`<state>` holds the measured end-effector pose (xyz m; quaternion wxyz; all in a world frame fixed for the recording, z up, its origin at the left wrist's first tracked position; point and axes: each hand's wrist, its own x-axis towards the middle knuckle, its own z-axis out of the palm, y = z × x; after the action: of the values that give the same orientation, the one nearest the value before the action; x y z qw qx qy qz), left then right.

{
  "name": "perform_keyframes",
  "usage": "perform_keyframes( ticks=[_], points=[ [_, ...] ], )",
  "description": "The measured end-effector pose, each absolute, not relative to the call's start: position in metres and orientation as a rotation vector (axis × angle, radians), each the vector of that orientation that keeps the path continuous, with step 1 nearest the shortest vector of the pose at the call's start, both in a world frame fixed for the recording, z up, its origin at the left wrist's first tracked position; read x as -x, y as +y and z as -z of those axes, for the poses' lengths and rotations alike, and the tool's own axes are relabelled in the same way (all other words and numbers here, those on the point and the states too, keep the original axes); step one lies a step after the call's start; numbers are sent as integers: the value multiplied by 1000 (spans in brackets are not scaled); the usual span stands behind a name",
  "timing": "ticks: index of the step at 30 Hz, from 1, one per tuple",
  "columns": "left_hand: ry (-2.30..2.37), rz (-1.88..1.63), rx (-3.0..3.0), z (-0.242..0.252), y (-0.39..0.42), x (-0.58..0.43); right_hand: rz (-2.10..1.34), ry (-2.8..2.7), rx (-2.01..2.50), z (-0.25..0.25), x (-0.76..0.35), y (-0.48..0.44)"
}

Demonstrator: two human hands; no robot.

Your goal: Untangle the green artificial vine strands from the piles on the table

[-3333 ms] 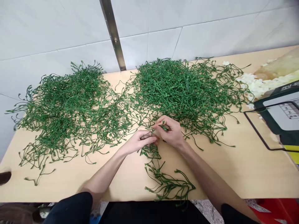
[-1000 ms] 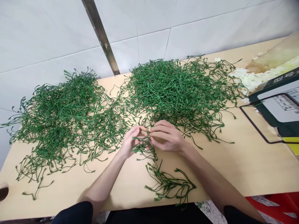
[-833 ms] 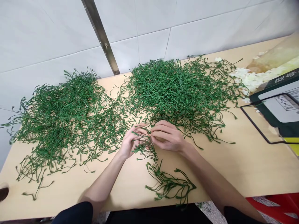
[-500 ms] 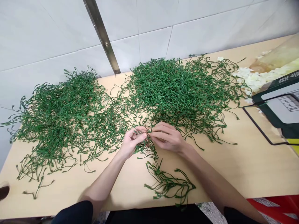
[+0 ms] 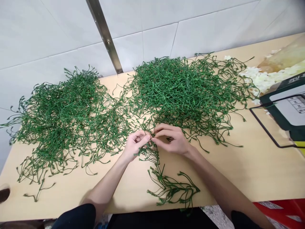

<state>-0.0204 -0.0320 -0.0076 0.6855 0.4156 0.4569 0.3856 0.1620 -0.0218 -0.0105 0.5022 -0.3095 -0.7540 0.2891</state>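
Thin green artificial stems hang in a small bunch [image 5: 150, 154] below my left hand [image 5: 136, 144], whose thumb and fingers are pinched on them. Close beside it on the right, my right hand [image 5: 172, 138] has its thumb and index fingertips at the top of the same bunch, curved round a gap. Exactly what its fingertips hold is too small to make out. Nearer the front edge lies a separate cluster of green stems [image 5: 175, 189]. Behind my hands are a large right heap [image 5: 181, 86] and a wide left heap [image 5: 59, 114] of such stems.
The pale wooden table [image 5: 252, 168] meets a tiled wall [image 5: 157, 44] with a metal strip [image 5: 105, 35]. White flowers [image 5: 254, 78], a dark green printed box [image 5: 281, 111] and a black wire frame [image 5: 265, 128] are at the right. Something red [image 5: 283, 213] lies below the table edge.
The fingers of my right hand have spread a little, with a wider gap between thumb and index finger. My left hand stays nearly still on the bunch. The view has shifted slightly.
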Motion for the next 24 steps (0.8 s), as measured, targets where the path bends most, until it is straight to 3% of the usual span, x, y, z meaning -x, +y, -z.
perform_keyframes(
  ticks=[8, 16, 24],
  points=[
    [979, -952, -1006, 8, -34, 19, -969, -1664, 851, 7, -164, -21],
    [970, -897, -955, 8, -36, 17, -1576, -1204, 860, 5, -163, -21],
    [969, -924, -995, 2, -40, 14, -1596, -1229, 883, 4, -166, -18]
  ],
)
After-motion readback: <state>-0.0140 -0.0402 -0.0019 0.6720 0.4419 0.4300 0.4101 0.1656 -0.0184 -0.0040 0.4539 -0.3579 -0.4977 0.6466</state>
